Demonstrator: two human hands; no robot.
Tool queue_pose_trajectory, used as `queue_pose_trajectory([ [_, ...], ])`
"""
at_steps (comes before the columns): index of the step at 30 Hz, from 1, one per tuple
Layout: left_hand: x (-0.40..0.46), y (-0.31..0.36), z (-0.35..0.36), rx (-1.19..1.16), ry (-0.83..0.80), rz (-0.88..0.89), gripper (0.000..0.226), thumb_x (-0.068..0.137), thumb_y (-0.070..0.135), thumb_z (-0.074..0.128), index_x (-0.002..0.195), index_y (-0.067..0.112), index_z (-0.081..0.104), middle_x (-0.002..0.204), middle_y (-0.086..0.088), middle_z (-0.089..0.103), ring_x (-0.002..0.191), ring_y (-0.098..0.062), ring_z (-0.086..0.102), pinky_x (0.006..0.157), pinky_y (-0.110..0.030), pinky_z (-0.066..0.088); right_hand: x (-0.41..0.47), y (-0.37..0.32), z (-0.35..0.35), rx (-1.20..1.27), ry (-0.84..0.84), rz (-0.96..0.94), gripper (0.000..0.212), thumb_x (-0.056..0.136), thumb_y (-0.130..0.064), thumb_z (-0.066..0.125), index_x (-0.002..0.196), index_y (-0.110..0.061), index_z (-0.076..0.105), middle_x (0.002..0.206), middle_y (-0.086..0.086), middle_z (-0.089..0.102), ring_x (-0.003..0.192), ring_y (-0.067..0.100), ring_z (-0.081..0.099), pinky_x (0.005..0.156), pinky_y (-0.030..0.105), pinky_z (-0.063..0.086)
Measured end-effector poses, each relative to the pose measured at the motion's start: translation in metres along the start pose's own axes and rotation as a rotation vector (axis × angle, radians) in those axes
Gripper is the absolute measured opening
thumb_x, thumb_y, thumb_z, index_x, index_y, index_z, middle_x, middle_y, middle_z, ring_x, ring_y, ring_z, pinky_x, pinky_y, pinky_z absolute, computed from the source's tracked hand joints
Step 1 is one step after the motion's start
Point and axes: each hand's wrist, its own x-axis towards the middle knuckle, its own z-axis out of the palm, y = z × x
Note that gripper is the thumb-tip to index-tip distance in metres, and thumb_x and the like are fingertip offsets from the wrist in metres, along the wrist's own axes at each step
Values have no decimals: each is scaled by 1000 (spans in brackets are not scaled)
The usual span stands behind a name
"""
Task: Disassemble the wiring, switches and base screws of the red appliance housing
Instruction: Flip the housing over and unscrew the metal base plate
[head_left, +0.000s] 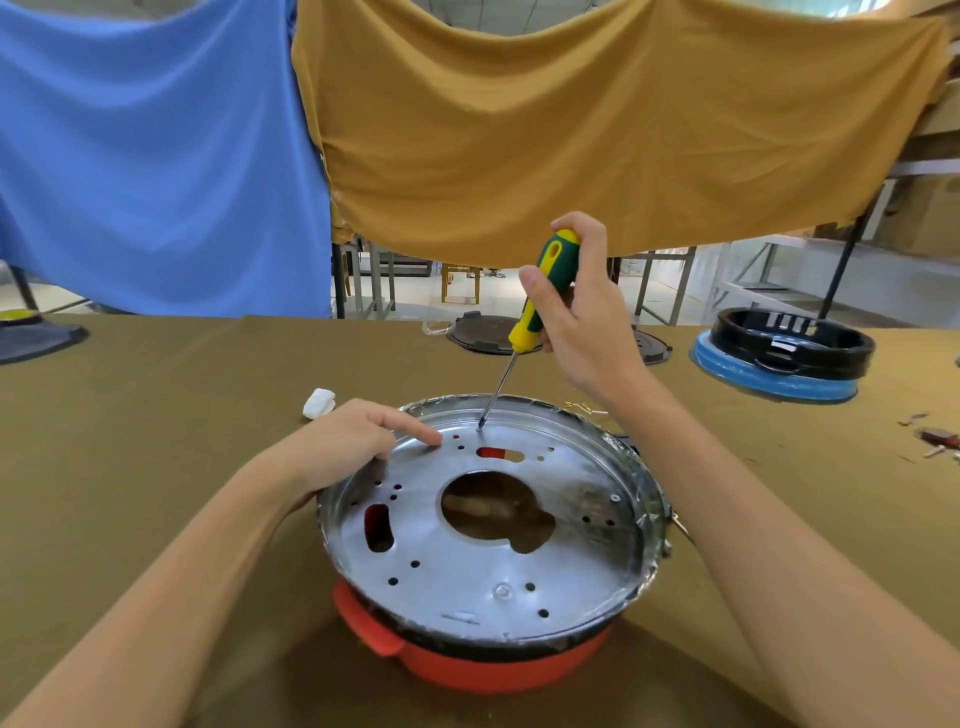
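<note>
The red appliance housing (467, 670) sits on the olive table in front of me, its silver metal pan (571, 561) facing up with several holes and a large central opening. My right hand (582, 317) grips a green and yellow screwdriver (540, 286) held nearly upright. Its tip meets a screw (480, 428) at the pan's far rim. My left hand (353, 441) rests on the pan's left rim, index finger stretched out flat on the metal towards the screw.
A white wad (318, 402) lies left of the housing. Dark round lids (483, 332) lie at the table's far side. A black ring on a blue base (784, 353) stands far right. Small loose parts (935, 439) lie at the right edge. Blue and yellow cloths hang behind.
</note>
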Motion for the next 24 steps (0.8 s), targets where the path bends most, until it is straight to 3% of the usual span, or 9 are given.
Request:
queue_pose_trajectory([
  [3,2,-1,-1,9,1,-2,66,87,-6,39,87,47,77,106,6,71,58,-6,53,56,-15,45,-1,-2,0,-6,-8,8,37,105,-29,50,135,-19,30,79,-7,44,61,3,55,54,26,56],
  [7,4,-3,-1,6,-8,16,65,87,-5,39,88,47,77,110,7,71,74,-16,53,69,-25,43,4,-13,-4,-9,-117,14,36,104,-28,52,132,-21,31,80,-4,44,66,24,60,57,44,57],
  [10,3,-3,0,12,2,38,64,89,-3,40,87,48,77,114,16,65,76,-20,50,68,-25,41,13,-23,-4,-26,-242,30,32,104,-26,52,130,-24,33,84,2,45,72,34,62,58,47,56],
  [12,3,-3,0,11,2,47,63,89,-3,40,87,48,77,117,17,63,84,-19,49,71,-25,40,16,-28,0,-41,-252,30,30,103,-27,52,128,-24,35,82,3,46,67,28,58,59,45,56],
  [14,4,-3,0,15,-2,50,62,89,-3,41,89,47,78,124,18,61,95,-18,47,73,-21,39,18,-31,6,-122,-213,-14,32,103,-33,54,128,-21,38,80,1,46,66,17,51,60,35,54],
  [17,5,-3,-1,24,-6,48,59,90,-2,42,93,45,78,124,16,61,92,-18,52,69,-17,41,20,-33,11,-293,-120,-64,40,99,-42,58,128,-18,45,90,5,50,78,17,48,63,20,39],
  [20,4,-2,-1,29,-39,33,56,91,1,45,92,47,77,112,21,62,77,-20,50,68,-26,43,22,-35,7,-263,-123,-24,39,96,-36,64,128,-20,50,94,6,56,84,21,52,69,23,43],
  [22,4,2,-6,75,-80,23,52,92,6,49,92,51,75,105,27,57,86,-19,49,69,-24,43,24,-39,3,-209,-180,-13,36,96,-30,66,128,-22,51,91,1,56,82,20,54,72,29,48],
  [24,8,11,-15,150,-162,22,44,93,14,56,94,54,73,114,22,54,99,-13,49,77,-21,40,24,-42,-1,-165,-260,-24,35,96,-24,66,128,-24,51,91,-2,56,83,20,57,73,31,53],
])
